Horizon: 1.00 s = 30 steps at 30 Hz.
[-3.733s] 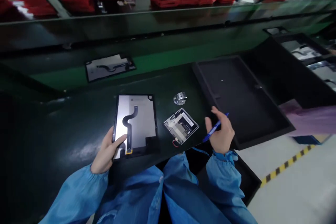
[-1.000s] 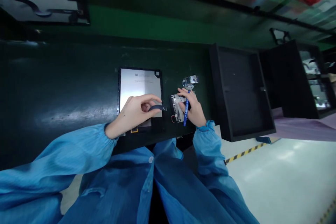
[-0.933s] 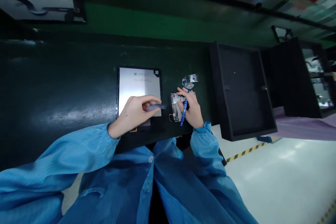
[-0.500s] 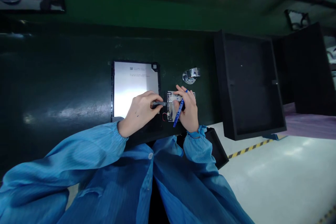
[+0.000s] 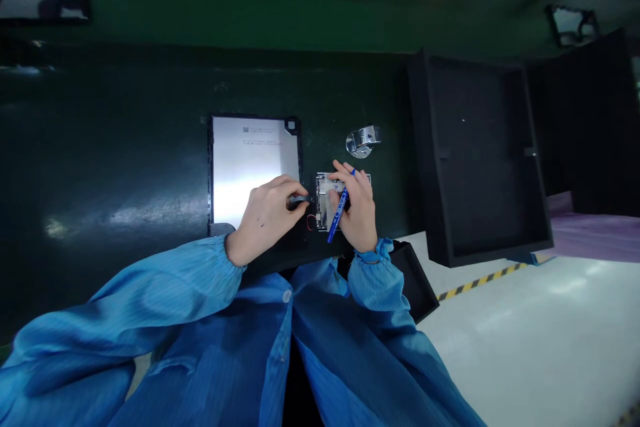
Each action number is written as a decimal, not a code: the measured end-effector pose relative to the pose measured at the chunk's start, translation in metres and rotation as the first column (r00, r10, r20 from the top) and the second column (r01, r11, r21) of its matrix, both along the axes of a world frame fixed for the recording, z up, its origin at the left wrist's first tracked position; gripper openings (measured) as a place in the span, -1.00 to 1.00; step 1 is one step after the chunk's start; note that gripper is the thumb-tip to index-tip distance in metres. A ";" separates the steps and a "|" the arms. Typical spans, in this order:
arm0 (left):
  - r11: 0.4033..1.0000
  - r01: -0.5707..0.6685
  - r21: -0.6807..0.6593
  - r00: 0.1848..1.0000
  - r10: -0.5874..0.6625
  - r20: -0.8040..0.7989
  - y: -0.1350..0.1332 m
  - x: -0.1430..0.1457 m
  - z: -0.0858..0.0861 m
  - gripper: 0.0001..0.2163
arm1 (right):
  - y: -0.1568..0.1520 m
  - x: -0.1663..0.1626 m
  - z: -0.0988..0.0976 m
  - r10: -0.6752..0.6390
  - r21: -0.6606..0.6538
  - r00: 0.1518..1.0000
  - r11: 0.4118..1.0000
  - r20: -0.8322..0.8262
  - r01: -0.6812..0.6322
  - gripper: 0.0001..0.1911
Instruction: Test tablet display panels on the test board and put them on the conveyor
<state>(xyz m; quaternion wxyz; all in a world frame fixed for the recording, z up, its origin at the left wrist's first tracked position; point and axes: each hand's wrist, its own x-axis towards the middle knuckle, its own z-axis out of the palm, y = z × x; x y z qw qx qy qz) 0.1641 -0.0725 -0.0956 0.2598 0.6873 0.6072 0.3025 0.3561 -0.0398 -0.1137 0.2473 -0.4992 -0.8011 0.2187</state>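
My left hand [image 5: 270, 219] pinches a small dark grey strip [image 5: 299, 199], whose exact kind I cannot make out. Its tip is by the left edge of a circuit board [image 5: 323, 210] lying on the dark table. My right hand [image 5: 356, 203] rests over the board's right part, hiding much of it, and holds a blue marker pen [image 5: 337, 215] slanted across the fingers. A thin red wire [image 5: 311, 221] curls from the board's lower left. Left of the board, partly behind my left hand, lies a pale metal-backed panel [image 5: 255, 157] in a black frame.
A shiny tape roll or dispenser [image 5: 363, 141] stands beyond the board. To the right is a large black tray [image 5: 436, 167], with a purple cloth [image 5: 590, 233] beside it. A smaller black box [image 5: 415, 280] is below the table edge, near my right sleeve.
The whole view has shifted slightly. Both hands keep nearly the same pose, the left still pinching the strip beside the board and the right still holding the marker pen.
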 end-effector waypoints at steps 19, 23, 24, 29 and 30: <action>0.999 -0.033 -0.001 0.999 0.033 -0.025 -0.004 0.004 0.001 -0.94 | 0.001 0.000 0.000 0.011 0.004 1.000 1.000 -0.002 -0.011 -0.78; 1.000 -0.014 0.011 1.000 0.015 -0.026 -0.005 0.005 0.000 -0.93 | 0.001 0.000 -0.001 0.012 -0.005 1.000 1.000 0.002 -0.012 -0.77; 1.000 -0.012 0.011 1.000 0.012 -0.028 -0.005 0.004 0.000 -0.93 | 0.001 0.001 -0.001 0.012 -0.009 1.000 1.000 -0.002 -0.012 -0.77; 1.000 -0.013 0.013 1.000 0.013 -0.016 -0.003 0.003 -0.005 -0.92 | 0.002 0.000 0.003 -0.003 -0.038 1.000 0.999 -0.028 0.002 -0.72; 1.000 -0.014 0.012 1.000 0.014 -0.013 -0.003 0.003 -0.007 -0.92 | 0.003 -0.001 0.003 -0.011 -0.039 0.999 0.999 -0.033 0.010 -0.70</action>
